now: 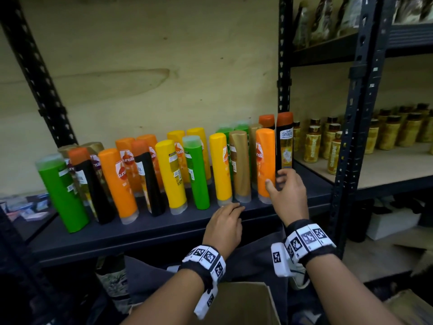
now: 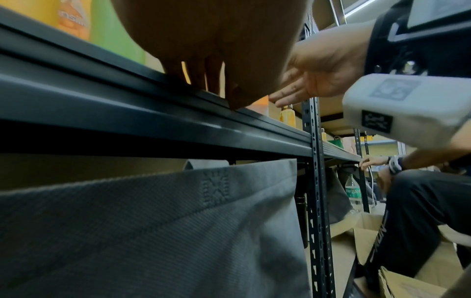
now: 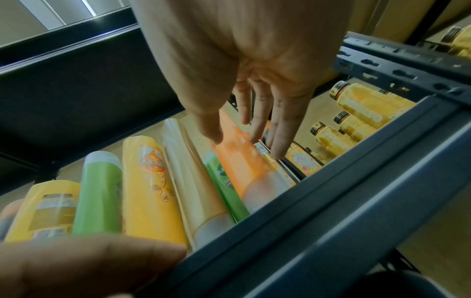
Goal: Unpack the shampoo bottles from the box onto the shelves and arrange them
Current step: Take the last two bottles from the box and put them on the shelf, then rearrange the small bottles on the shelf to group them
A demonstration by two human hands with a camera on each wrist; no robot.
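1. A crowd of tall plastic shampoo bottles in green, orange, yellow, gold and black stands cap-down on the dark metal shelf, in roughly two loose rows running from the left post to the right one.
2. The person's right hand is at the far right end of the front row, its fingers loosely spread. The thumb lies against the bright orange bottle and the other fingertips reach the foot of the black bottle with an orange cap. I judge it a nudge into line, not a grip.
3. The left hand rests on the shelf's front edge, fingers close together and bent down onto the lip, holding nothing.
4. The brown cardboard box sits low between the forearms; its inside is hidden, so I cannot tell whether any bottles are left.
5. To my eye, unpacking is well along and the tidying remains: the rows are uneven and several labels face different ways.
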